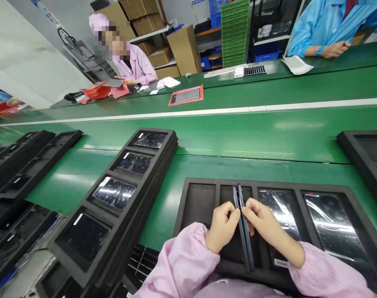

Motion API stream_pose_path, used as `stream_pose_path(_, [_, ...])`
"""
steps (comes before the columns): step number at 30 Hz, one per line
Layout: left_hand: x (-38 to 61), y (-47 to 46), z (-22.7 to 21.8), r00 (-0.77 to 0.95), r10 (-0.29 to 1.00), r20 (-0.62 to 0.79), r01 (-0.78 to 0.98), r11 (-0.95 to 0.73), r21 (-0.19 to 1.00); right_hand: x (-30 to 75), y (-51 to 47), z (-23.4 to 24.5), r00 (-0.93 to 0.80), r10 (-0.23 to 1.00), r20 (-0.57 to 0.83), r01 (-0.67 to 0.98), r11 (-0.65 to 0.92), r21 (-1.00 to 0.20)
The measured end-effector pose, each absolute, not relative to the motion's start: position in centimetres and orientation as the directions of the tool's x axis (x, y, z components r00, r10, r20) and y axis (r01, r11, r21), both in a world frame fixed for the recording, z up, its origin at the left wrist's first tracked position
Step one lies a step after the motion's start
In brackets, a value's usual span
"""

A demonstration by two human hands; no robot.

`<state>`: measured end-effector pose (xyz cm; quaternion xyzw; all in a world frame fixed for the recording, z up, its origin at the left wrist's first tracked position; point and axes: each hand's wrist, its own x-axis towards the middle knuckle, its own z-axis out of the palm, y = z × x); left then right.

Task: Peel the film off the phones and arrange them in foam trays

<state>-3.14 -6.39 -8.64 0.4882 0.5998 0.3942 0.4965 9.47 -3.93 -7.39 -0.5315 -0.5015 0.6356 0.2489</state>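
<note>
Above the black foam tray (201,180) in front of me, two slim dark tablets stand edge-on, side by side. My left hand (223,225) pinches the left tablet (243,246) at its upper half, fingers closed. The right tablet (248,248) is gripped by my right hand (263,217), with the thumb near its edge. The two tablets lie very close together; whether their faces touch is hard to tell. In the tray's right compartments are a film-covered tablet (280,211), partly behind my right forearm, and another glossy tablet (328,223). The leftmost compartment (199,203) holds nothing.
Left of me is a stack of foam trays (159,165) with tablets in the top one. More trays (39,161) stand farther left, and another tray (368,145) at right. Across the green conveyor (269,128), a device on a red sheet (187,96) lies near two co-workers.
</note>
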Motion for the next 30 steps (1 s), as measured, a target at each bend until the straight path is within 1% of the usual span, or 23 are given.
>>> stream_pose_path(5, [-3.3,-5.5,-8.2,-0.006,0.955,-0.298,0.137,0.296,0.946,9.3,-3.3,-7.4,-0.336,0.811,-0.479,0.211,-0.431,-0.877])
stream_pose_path(14, [-3.1,-4.9,-7.7,-0.011,0.945,-0.325,0.102,0.325,0.94,9.2,-3.0,-7.3,-0.35,0.789,-0.505,0.204,-0.461,-0.863])
stream_pose_path(21, [-2.9,-4.1,-7.8,-0.005,0.928,-0.374,0.088,0.372,0.924,8.9,-2.3,-7.2,-0.345,0.789,-0.509,0.264,-0.439,-0.859])
stream_pose_path(26, [-2.9,-4.1,-8.0,0.002,0.943,-0.332,0.11,0.33,0.938,9.1,-1.9,-7.1,-0.318,0.81,-0.493,0.353,-0.382,-0.854])
stream_pose_path(28, [-2.9,-4.7,-7.9,0.016,0.958,-0.288,0.122,0.284,0.951,9.5,-1.9,-7.0,-0.266,0.841,-0.47,0.396,-0.349,-0.849])
stream_pose_path(30, [-2.9,-5.7,-7.7,0.06,0.974,-0.218,0.15,0.208,0.967,9.9,-1.9,-6.9,-0.191,0.89,-0.415,0.425,-0.306,-0.852])
